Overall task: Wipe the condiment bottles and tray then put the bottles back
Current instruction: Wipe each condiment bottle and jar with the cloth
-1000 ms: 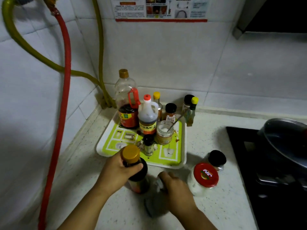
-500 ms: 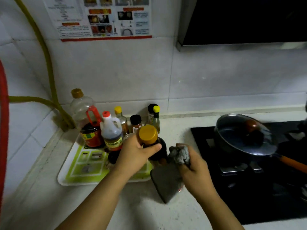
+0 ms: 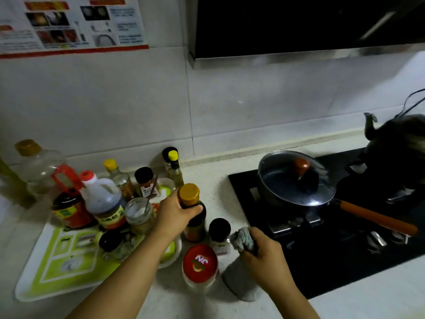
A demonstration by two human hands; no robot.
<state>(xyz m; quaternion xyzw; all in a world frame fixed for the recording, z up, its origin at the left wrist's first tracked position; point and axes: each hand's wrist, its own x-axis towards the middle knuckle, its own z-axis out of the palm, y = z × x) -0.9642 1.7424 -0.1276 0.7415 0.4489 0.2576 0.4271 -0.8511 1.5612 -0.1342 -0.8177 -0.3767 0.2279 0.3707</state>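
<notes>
My left hand grips a dark bottle with a gold cap by its neck; the bottle stands on the counter just right of the green and white tray. My right hand holds a grey cloth, which hangs down to the counter. A black-capped jar and a red-lidded jar stand on the counter between my hands. Several bottles and jars crowd the tray's far half, among them a red-handled jug and a white-shouldered vinegar bottle.
A lidded frying pan with an orange handle sits on the black stove to the right. A dark kettle stands at the far right. A range hood hangs above. Tiled wall runs behind the counter.
The view has swung right and the tray now lies at the left. My left hand has brought the gold-capped bottle down onto the counter by the two jars; my right hand still holds the cloth.
</notes>
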